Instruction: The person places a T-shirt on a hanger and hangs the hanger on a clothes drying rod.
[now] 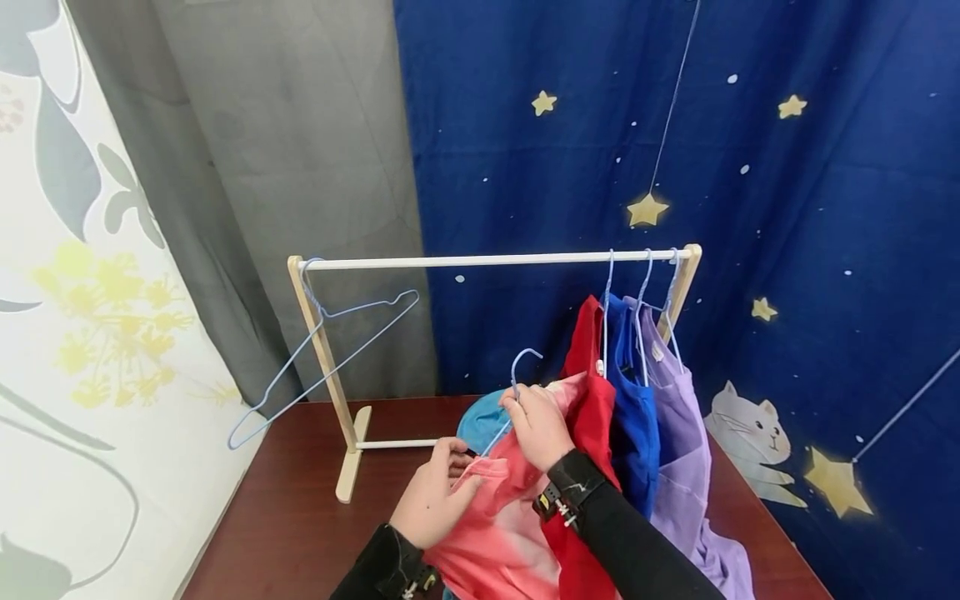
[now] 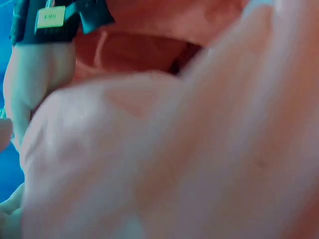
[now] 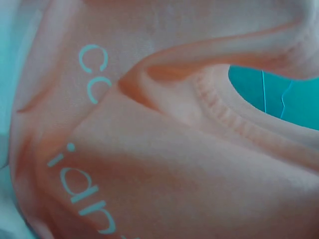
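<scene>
My right hand [image 1: 538, 427] pinches a light blue wire hanger [image 1: 527, 353] just below its hook. One sloping arm of that hanger runs down into a pink tie-dye shirt [image 1: 498, 533]. At the shirt's neckline my left hand [image 1: 438, 497] grips the cloth between thumb and curled fingers. The right wrist view shows the shirt [image 3: 164, 149] close up, with pale letters and a ribbed neck opening. A blurred pale surface fills most of the left wrist view, the right hand [image 2: 37, 74] beyond it.
A small white-and-wood rack [image 1: 450, 262] stands on the dark red table [image 1: 292, 517]. A bare blue hanger [image 1: 322, 367] hangs at its left end. Red [image 1: 592, 392], blue [image 1: 630, 417] and purple [image 1: 678, 433] garments hang at the right. Blue cloth [image 1: 480, 419] lies behind the hands.
</scene>
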### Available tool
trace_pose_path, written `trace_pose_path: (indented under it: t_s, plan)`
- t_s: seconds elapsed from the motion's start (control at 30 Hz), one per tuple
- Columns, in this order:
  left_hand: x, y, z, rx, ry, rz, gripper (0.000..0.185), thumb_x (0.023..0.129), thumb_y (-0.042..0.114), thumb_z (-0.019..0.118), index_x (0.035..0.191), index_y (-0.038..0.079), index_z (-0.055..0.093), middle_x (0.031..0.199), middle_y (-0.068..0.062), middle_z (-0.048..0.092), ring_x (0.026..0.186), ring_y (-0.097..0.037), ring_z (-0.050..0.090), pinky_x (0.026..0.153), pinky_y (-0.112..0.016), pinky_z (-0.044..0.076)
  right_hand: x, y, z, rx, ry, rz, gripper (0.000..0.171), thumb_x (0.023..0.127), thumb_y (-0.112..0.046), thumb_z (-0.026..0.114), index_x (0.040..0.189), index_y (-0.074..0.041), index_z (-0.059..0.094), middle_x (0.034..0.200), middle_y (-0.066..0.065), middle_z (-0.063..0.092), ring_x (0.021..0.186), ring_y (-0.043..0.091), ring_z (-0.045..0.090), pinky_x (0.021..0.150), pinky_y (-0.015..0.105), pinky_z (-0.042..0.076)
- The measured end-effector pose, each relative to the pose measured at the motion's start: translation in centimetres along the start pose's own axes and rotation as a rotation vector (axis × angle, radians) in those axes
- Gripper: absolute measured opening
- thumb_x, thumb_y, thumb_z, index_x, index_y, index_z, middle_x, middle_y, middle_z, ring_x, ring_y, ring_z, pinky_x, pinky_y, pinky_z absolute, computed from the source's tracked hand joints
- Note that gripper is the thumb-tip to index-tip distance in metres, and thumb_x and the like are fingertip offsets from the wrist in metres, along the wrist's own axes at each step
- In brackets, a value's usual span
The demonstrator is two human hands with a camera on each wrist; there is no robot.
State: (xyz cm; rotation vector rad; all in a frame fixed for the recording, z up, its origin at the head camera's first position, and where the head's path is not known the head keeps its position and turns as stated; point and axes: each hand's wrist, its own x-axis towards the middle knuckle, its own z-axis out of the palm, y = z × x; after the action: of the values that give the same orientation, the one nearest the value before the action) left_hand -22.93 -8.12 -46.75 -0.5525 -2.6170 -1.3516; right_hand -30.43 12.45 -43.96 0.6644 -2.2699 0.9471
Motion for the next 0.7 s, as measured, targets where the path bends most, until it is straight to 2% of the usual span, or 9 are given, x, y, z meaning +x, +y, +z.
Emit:
trace_pose_path:
  t_s: [0.13,0.23,0.33,0.47,0.57,0.7]
  plan:
    - [-0.7,-0.4,-0.6,0.193,0.001,0.005,0.015,0.098,0.03,0.066,0.1,0.017,0.061,0.089,0.008,0.06,0.078,-0.008,0.058,0.073,-0.032,0.05,0.1,0.2,-0.1,0.031,0.011,0.024,0.012,0.101,-0.008,0.057,0.097,-0.009,0.068,0.093,0.004,0.069,0.09,0.023,0.058,0.085,0.042,0.042]
    - [-1.1,-0.6,-0.3,0.276,0.001,0.03,0.017,0.102,0.03,0.061,0.088,0.021,0.058,0.078,0.01,0.052,0.071,-0.008,0.049,0.068,-0.03,0.043,0.1,0.5,-0.1,0.056,-0.001,0.036,0.012,0.101,-0.009,0.057,0.101,-0.009,0.069,0.097,0.004,0.07,0.094,0.024,0.059,0.087,0.043,0.044]
    - [-1.4,-0.7,0.1,0.253,0.017,0.026,0.022,0.104,0.032,0.056,0.085,0.022,0.052,0.073,0.009,0.045,0.066,-0.008,0.046,0.065,-0.028,0.041,0.1,0.7,-0.3,0.107,-0.019,0.065,0.018,0.1,-0.011,0.059,0.113,-0.009,0.071,0.107,0.007,0.072,0.11,0.031,0.06,0.099,0.047,0.044]
    - [-1.9,-0.7,0.2,0.202,0.049,0.002,0.024,0.105,0.031,0.054,0.083,0.023,0.051,0.071,0.01,0.044,0.066,-0.006,0.046,0.064,-0.027,0.04,-0.1,1.4,-0.6,0.174,-0.047,0.111,0.031,0.1,-0.016,0.06,0.13,-0.013,0.067,0.117,0.009,0.071,0.126,0.034,0.055,0.115,0.052,0.027]
    - [-2.2,-0.6,0.1,0.179,0.072,0.017,0.023,0.105,0.029,0.056,0.082,0.023,0.052,0.07,0.01,0.044,0.066,-0.006,0.046,0.064,-0.026,0.04,-0.3,2.3,-0.7,0.178,-0.078,0.083,0.033,0.103,-0.016,0.054,0.134,-0.012,0.065,0.118,0.008,0.07,0.125,0.029,0.056,0.118,0.054,0.019]
    - [-2.3,-0.6,-0.2,0.16,0.105,0.045,0.025,0.104,0.028,0.057,0.08,0.024,0.052,0.068,0.011,0.043,0.066,-0.005,0.046,0.063,-0.026,0.04,-0.3,3.3,-1.2,0.172,-0.081,0.067,0.035,0.107,-0.014,0.043,0.134,-0.006,0.064,0.124,0.01,0.068,0.127,0.03,0.055,0.117,0.057,0.02]
